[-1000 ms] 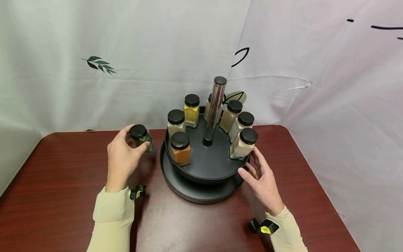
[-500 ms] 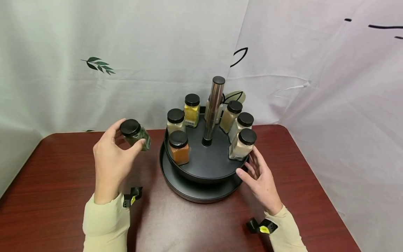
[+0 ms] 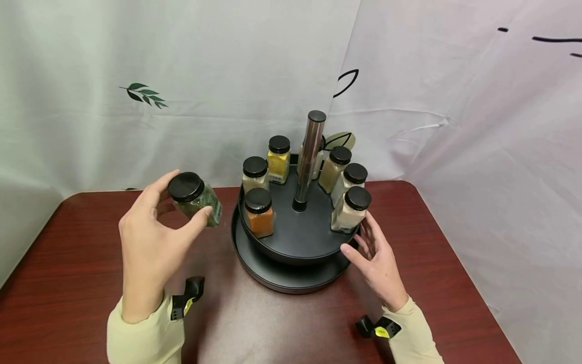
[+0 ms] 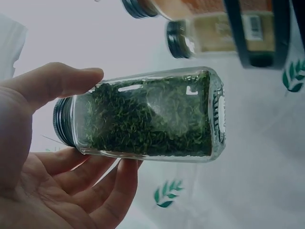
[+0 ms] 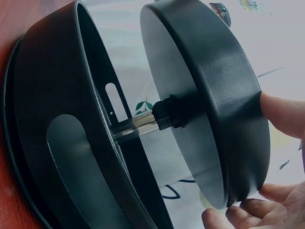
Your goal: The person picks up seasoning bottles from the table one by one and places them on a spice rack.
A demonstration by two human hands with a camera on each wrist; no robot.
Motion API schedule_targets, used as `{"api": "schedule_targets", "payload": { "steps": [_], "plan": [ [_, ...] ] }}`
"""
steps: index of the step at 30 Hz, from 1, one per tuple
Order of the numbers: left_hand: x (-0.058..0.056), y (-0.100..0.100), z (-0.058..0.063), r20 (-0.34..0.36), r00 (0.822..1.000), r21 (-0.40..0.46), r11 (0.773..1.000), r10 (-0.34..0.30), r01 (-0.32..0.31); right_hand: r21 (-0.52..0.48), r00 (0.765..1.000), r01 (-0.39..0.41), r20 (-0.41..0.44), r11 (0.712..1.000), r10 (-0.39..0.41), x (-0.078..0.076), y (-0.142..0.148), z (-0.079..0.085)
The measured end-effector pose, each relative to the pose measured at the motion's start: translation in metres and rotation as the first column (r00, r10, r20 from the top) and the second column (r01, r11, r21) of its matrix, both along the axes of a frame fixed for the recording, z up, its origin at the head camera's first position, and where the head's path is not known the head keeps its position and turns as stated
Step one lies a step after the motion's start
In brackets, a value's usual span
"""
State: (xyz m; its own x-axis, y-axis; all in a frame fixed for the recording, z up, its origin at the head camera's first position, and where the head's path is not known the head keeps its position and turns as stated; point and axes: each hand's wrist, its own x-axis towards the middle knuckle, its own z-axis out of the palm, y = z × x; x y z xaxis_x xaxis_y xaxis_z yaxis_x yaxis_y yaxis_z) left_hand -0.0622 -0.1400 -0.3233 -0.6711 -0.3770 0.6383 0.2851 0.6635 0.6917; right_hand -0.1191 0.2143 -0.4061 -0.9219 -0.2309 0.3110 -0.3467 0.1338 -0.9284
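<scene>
My left hand [image 3: 150, 242] holds a spice jar [image 4: 147, 117] of green dried herb flakes, thumb on one side and fingers on the other. The jar, black-capped, is raised above the table and tilted, left of a black two-tier spice turntable [image 3: 304, 240]. At the turntable's right front, my right hand [image 3: 382, 268] holds the rim of the upper tray [image 5: 233, 90], fingertips curled at its lower edge and thumb against its side. Several black-capped jars stand on that tray, including an orange one [image 3: 260, 222] and a pale one [image 3: 347, 217] near my right fingers.
A metal post [image 3: 310, 156] with a black top rises from the upper tray. The lower tray [image 3: 291, 285] sits on the reddish-brown wooden table [image 3: 254, 333]. A white leaf-print cloth [image 3: 204, 91] hangs behind the table.
My left hand has drawn back toward me and left, lifting and tilting the herb jar. My right hand stays at the upper tray's rim, nearly unmoved.
</scene>
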Motion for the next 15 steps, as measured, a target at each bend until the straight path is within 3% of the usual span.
{"api": "schedule_targets", "payload": {
  "steps": [7,15],
  "plan": [
    [0.010,0.009,0.009,-0.068,0.996,-0.023,0.998,-0.063,0.062,0.002,1.000,0.004,0.003,1.000,-0.004,0.000,0.000,0.000],
    [0.022,0.023,0.020,-0.077,0.984,-0.062,0.986,-0.159,0.154,0.004,1.000,0.009,0.004,1.000,-0.009,0.000,0.000,0.000]
  ]
}}
